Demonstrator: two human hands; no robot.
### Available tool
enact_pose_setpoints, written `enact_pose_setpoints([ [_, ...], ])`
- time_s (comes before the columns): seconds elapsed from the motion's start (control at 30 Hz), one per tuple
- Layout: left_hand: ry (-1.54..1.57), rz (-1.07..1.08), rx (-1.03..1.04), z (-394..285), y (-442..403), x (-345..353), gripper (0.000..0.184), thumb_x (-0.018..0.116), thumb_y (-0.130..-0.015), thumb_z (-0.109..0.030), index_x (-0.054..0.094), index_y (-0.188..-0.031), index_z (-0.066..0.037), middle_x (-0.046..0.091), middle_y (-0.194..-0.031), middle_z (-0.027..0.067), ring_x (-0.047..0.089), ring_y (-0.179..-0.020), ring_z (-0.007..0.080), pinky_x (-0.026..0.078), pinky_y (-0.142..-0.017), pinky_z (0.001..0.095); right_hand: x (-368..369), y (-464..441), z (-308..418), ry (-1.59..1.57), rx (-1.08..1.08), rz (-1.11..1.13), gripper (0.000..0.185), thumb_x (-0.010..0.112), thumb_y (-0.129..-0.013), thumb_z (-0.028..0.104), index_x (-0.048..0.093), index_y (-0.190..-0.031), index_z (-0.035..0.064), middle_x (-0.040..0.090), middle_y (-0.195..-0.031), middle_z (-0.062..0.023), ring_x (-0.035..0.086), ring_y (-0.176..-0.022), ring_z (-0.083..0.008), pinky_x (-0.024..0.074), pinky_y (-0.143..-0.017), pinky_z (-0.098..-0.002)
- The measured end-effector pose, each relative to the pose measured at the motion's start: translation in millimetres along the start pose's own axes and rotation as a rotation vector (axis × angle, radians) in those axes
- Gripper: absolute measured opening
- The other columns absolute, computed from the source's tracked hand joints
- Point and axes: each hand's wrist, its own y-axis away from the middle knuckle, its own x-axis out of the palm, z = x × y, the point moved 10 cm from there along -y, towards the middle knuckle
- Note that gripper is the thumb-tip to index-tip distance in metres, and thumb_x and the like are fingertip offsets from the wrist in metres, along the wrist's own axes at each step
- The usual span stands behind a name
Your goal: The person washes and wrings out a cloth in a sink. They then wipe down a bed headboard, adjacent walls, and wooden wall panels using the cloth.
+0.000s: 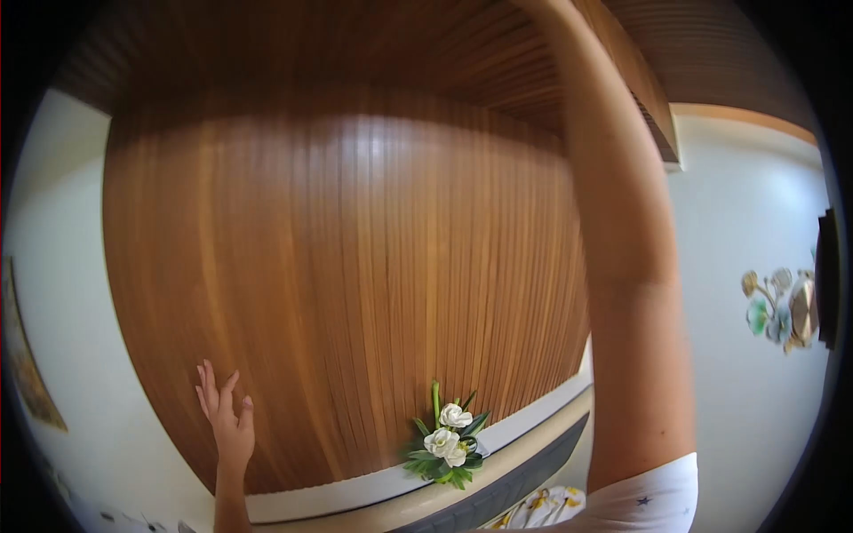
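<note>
My left hand (231,417) is raised at the lower left, in front of the wood-slat wall (355,249). Its fingers are spread and nothing is in them. On the right side my right arm stretches up through the view, past the wood panelling. Only a blurred edge of my right hand (538,4) reaches the top of the frame; its fingers are cut off. White flowers with green leaves (449,440) stand low in the middle, between my left hand and my right arm.
A pale ledge (355,489) runs along the wall's base, with a beige and grey padded edge (533,453) below. Patterned fabric (542,509) lies at the bottom. A metal flower decoration (782,311) hangs at the right, a framed picture (31,364) at the far left.
</note>
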Motion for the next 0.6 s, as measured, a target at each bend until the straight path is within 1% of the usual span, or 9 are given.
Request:
enact_pose_setpoints([
  [0.03, -0.014, -0.008, -0.062, 7, 14, -9, 0.04, 0.053, -0.087, -0.01, 0.049, -0.126, -0.006, 0.017, -0.152, 0.0147, 0.011, -0.141, 0.0328, 0.008, -0.112, 0.0518, -7, 9, -31, -0.055, 0.036, -0.038, 0.044, 0.038, -0.091, 0.032, 0.055, -0.122, 0.0073, 0.06, -0.116, -0.0181, 0.057, -0.107, -0.0332, 0.0439, -0.09, -0.0384],
  [0.07, -0.029, -0.017, -0.122, 16, 28, -19, 0.04, 0.052, -0.087, -0.009, 0.049, -0.126, -0.006, 0.017, -0.152, 0.0153, 0.012, -0.141, 0.033, 0.008, -0.112, 0.0513, 12, 16, -66, -0.563, 0.204, 0.142, 0.042, 0.04, -0.091, 0.031, 0.056, -0.122, 0.0083, 0.063, -0.111, -0.0169, 0.061, -0.099, -0.033, 0.0468, -0.082, -0.0376],
  [0.13, -0.015, -0.047, -0.22, 36, 53, -42, 0.04, 0.051, -0.087, -0.008, 0.049, -0.127, -0.006, 0.017, -0.151, 0.0165, 0.013, -0.14, 0.0335, 0.01, -0.112, 0.0499, -7, 23, -128, 0.079, 0.222, 0.077, 0.04, 0.042, -0.092, 0.033, 0.058, -0.121, 0.0107, 0.065, -0.107, -0.016, 0.064, -0.092, -0.0324, 0.0476, -0.076, -0.037],
  [0.2, 0.039, -0.086, -0.286, 56, 73, -69, 0.039, 0.05, -0.088, -0.007, 0.048, -0.127, -0.005, 0.017, -0.151, 0.0179, 0.014, -0.14, 0.0338, 0.012, -0.112, 0.0482, -15, 35, -155, -0.1, 0.536, 0.039, 0.04, 0.043, -0.091, 0.035, 0.06, -0.119, 0.0117, 0.064, -0.108, -0.0182, 0.062, -0.097, -0.033, 0.0474, -0.08, -0.0381],
  [0.37, -0.216, -0.121, -0.289, 19, 59, -149, 0.037, 0.05, -0.087, -0.004, 0.051, -0.124, -0.005, 0.023, -0.149, 0.0182, 0.021, -0.137, 0.0345, 0.02, -0.11, 0.0444, -19, 13, -41, -0.095, 0.309, 0.033, 0.032, 0.052, -0.087, 0.02, 0.061, -0.116, 0.0089, 0.062, -0.11, -0.0205, 0.058, -0.104, -0.0352, 0.0463, -0.087, -0.0409],
  [0.43, -0.112, -0.165, -0.329, -5, 53, -166, 0.037, 0.05, -0.085, -0.002, 0.051, -0.122, -0.004, 0.024, -0.149, 0.0163, 0.021, -0.138, 0.0335, 0.022, -0.11, 0.0428, -50, 22, 33, -0.115, 0.135, -0.167, 0.025, 0.053, -0.087, 0.015, 0.061, -0.108, 0.0046, 0.064, -0.103, -0.0188, 0.06, -0.098, -0.035, 0.0474, -0.082, -0.0422],
  [0.47, -0.06, -0.18, -0.349, -14, 54, -169, 0.037, 0.05, -0.085, -0.001, 0.051, -0.121, -0.003, 0.024, -0.149, 0.0154, 0.022, -0.138, 0.033, 0.023, -0.11, 0.042, -67, 32, 70, -0.187, -0.136, -0.504, 0.023, 0.054, -0.084, 0.008, 0.061, -0.105, 0.0034, 0.064, -0.101, -0.0186, 0.061, -0.096, -0.0332, 0.0479, -0.081, -0.0418],
  [0.53, -0.087, -0.166, -0.304, -26, 60, -166, 0.036, 0.05, -0.085, -0.002, 0.052, -0.121, -0.004, 0.025, -0.149, 0.0149, 0.021, -0.138, 0.0329, 0.023, -0.109, 0.0422, -88, 71, 144, -0.164, -0.653, -0.808, 0.022, 0.052, -0.079, 0.002, 0.063, -0.098, 0.006, 0.064, -0.103, -0.0133, 0.062, -0.096, -0.0288, 0.0489, -0.083, -0.0397],
  [0.6, -0.157, -0.127, -0.255, -31, 74, -152, 0.036, 0.05, -0.085, -0.002, 0.052, -0.121, -0.004, 0.025, -0.149, 0.0148, 0.022, -0.138, 0.033, 0.024, -0.109, 0.0424, -39, 81, 190, 0.118, -0.855, -0.601, 0.023, 0.055, -0.081, 0.014, 0.064, -0.102, 0.0105, 0.047, -0.135, -0.0057, 0.04, -0.128, -0.025, 0.0312, -0.107, -0.0392],
])
